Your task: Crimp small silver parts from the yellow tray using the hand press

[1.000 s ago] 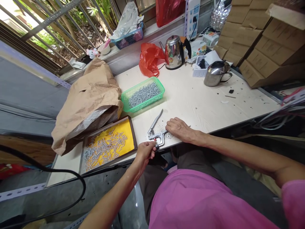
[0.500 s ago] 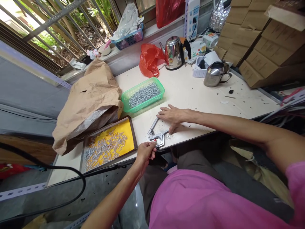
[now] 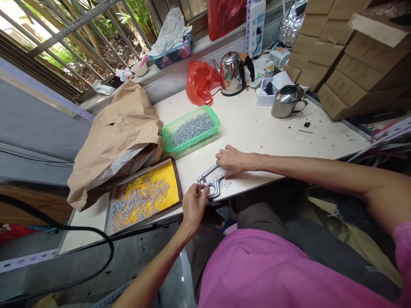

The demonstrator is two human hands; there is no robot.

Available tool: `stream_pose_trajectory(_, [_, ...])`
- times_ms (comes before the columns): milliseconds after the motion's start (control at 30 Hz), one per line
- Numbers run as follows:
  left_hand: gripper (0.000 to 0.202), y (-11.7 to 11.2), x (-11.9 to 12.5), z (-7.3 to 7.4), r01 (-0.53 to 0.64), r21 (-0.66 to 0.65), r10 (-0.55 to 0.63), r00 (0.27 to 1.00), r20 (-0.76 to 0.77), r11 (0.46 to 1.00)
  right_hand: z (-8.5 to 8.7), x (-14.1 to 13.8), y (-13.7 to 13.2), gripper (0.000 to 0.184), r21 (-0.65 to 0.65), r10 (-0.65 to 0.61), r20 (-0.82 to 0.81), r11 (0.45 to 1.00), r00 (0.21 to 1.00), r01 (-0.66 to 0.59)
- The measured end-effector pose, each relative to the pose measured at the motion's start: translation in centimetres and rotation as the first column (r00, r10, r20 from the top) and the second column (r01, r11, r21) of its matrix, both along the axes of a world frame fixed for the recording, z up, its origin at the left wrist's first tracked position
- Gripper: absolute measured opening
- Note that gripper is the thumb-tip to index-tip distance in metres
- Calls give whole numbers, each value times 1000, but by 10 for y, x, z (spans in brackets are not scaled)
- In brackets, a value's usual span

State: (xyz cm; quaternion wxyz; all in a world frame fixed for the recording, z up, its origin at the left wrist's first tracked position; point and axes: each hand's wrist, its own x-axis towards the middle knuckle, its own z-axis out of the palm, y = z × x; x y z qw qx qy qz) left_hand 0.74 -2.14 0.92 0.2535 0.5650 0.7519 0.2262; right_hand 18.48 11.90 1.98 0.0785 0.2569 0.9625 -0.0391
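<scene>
Near the front edge of the table lie grey metal hand pliers (image 3: pixel 215 184) with two long handles, a spring between them and a C-shaped jaw. My right hand (image 3: pixel 231 159) is closed around the handle ends. At the jaw, my left hand (image 3: pixel 195 203) has thumb and fingers pinched together; whatever is between the fingertips is too small to make out. To the left, many small metal pins (image 3: pixel 141 199) lie scattered on a yellow sheet in a shallow tray (image 3: pixel 178 182). Behind the pliers, a green basket (image 3: pixel 189 146) holds a heap of similar small metal parts.
A crumpled brown paper bag (image 3: pixel 118 128) leans over the tray's back. Farther off stand a red plastic bag (image 3: pixel 199 83), a steel kettle (image 3: pixel 230 75) and a steel pot (image 3: pixel 284 104). Cardboard boxes (image 3: pixel 349 64) are stacked at right. A black cable (image 3: pixel 111 248) hangs at left.
My right hand has drawn the plier handles closer together. My left hand has shifted from the jaw's front end up to its left side, and the camera view has moved slightly.
</scene>
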Motion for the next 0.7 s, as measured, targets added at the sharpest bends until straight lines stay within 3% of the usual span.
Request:
stream_pose_trajectory(100, [44, 23, 13, 1, 325, 117, -275, 908, -314, 938, -1, 2, -2, 42, 7, 5, -15, 1000, 1000, -5])
stream_pose_trajectory(233, [63, 57, 23, -6, 555, 8, -497, 752, -433, 832, 3, 7, -1, 55, -56, -24, 40, 998, 999, 26])
stream_pose_trajectory(300, [62, 68, 23, -7, 592, -48, -544, 702, -460, 804, 7, 9, -1, 57, -83, -30, 57, 996, 998, 35])
stream_pose_trajectory(433, [43, 77, 19, -6, 629, -88, -589, 658, -468, 772, 15, 11, -3, 37, -124, -47, 47, 991, 998, 52])
stream_pose_trajectory(567, [27, 79, 18, -9, 616, -39, -565, 694, -445, 787, 16, 10, -2, 20, -172, -67, 13, 983, 998, 69])
stream_pose_trajectory(700, [15, 80, 22, -12, 570, -9, -515, 736, -439, 822, 8, 8, 3, 17, -191, -85, -6, 978, 996, 83])
